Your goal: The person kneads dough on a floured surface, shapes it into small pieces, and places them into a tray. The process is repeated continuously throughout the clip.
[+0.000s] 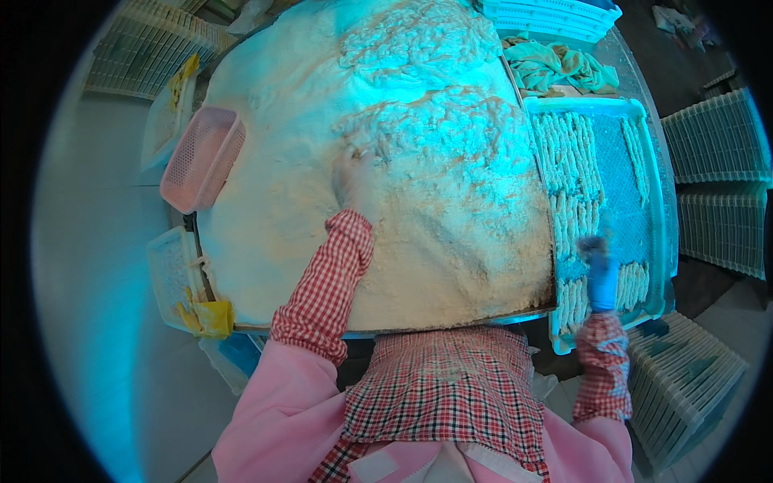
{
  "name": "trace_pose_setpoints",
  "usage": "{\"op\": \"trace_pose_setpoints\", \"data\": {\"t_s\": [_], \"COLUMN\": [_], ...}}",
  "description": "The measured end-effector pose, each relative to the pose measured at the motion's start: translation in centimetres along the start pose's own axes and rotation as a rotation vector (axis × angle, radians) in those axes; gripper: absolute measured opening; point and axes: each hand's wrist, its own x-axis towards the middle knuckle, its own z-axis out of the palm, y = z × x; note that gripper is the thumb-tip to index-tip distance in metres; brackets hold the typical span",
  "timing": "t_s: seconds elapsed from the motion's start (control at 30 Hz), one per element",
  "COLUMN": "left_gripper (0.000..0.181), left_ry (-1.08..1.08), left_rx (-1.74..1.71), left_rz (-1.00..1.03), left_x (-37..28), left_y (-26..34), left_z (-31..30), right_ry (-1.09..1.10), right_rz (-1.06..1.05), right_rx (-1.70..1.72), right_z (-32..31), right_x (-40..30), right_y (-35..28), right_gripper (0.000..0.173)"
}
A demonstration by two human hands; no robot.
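Pale powder, like flour, covers the wide work table (272,241). My left hand (354,175), blurred, is at the near left edge of a lumpy, coated heap (447,127); whether it grips a piece cannot be told. A second lumpy heap (416,42) lies farther back. To the right stands a light plastic tray (655,241) with a mesh bottom, holding rows of long coated strips (567,157). Over its near part is my right hand (595,250), dark at the fingers with a blue covering near the wrist, also blurred; its grip is unclear.
A pink perforated basket (202,157) rests on the table's left edge. Yellow gloves (211,317) hang at the near left corner. A crumpled cloth (561,66) and stacked white trays (549,18) are at the back right. More stacked trays (688,386) stand by the right side.
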Motion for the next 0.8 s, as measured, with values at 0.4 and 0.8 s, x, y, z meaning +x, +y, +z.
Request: {"op": "trace_pose_setpoints", "data": {"t_s": [0.4, 0.8], "left_gripper": [0.034, 0.039], "left_ry": [-0.529, -0.281], "left_rx": [0.346, 0.180], "left_rz": [0.565, 0.527], "left_x": [-11.4, -10.8], "left_y": [-1.1, 0.1], "left_z": [-7.5, -4.8], "right_ry": [-0.206, -0.210], "right_rz": [-0.481, -0.201], "right_rx": [-0.751, -0.589], "right_z": [27.6, 21.5], "right_x": [1.6, 1.7], "right_y": [-11.3, -11.6], "right_gripper": [0.055, 0.036]}}
